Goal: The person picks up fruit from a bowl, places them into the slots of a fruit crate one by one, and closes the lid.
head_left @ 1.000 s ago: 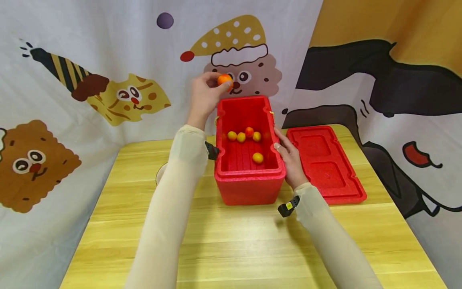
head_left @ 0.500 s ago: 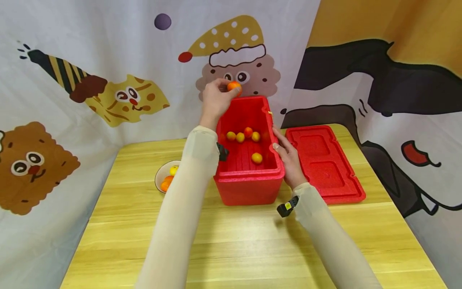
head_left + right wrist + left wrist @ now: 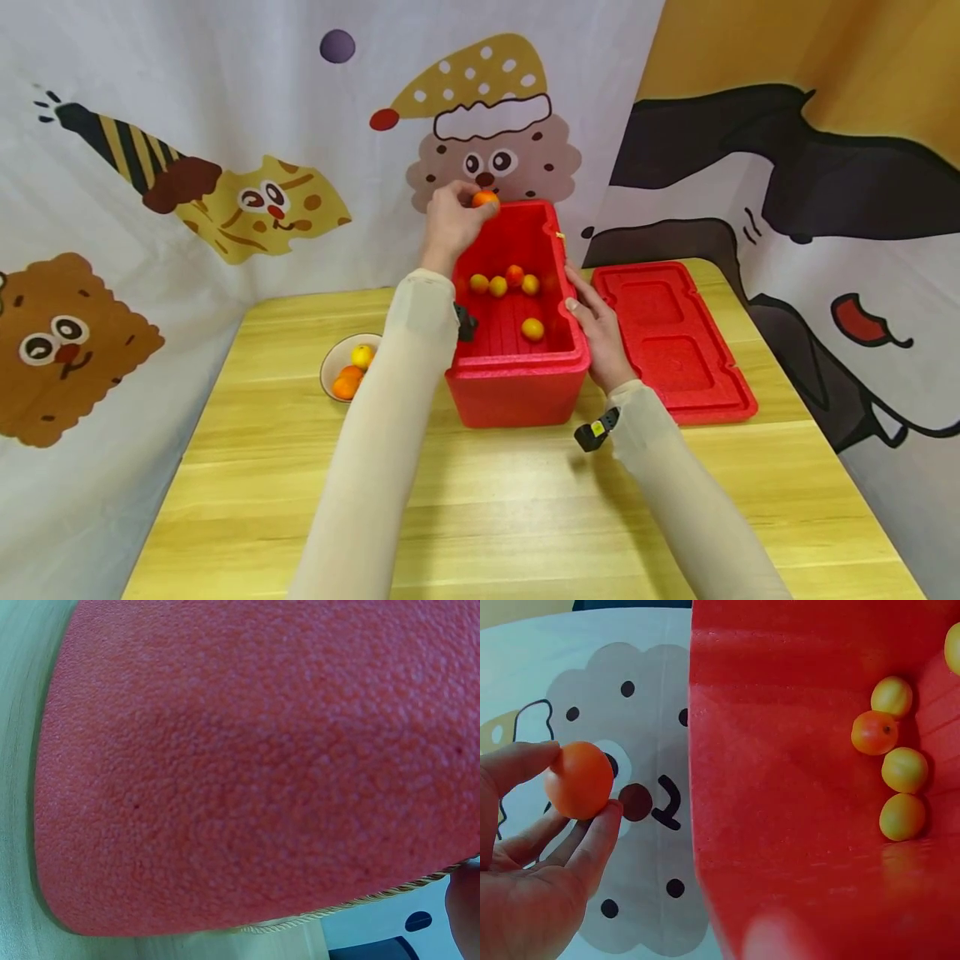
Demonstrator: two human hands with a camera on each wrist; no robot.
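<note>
My left hand (image 3: 450, 221) pinches a small round orange fruit (image 3: 580, 780) between thumb and fingertips. In the head view it is at the far left corner of a red foam box (image 3: 517, 400), about at rim height. Inside the box lie several small fruits: a yellow one (image 3: 532, 329) nearer me, and a reddish one (image 3: 514, 276) in a row with yellow ones farther back. My right hand (image 3: 606, 337) rests against the box's right outer side, fingers extended along the wall and thumb at the rim. The right wrist view shows mostly that red wall (image 3: 247, 765).
A white bowl (image 3: 327, 367) with orange and yellow fruits stands left of the box, partly hidden by my left sleeve. The red lid (image 3: 678, 358) lies flat at right. A twisted gold cord (image 3: 360, 900) runs along the box. A printed curtain (image 3: 225, 67) hangs behind the table (image 3: 510, 517).
With the orange fruit, my left hand has moved right, then down toward the box's far end. The bowl has come into sight from behind the left sleeve. My right hand stays put.
</note>
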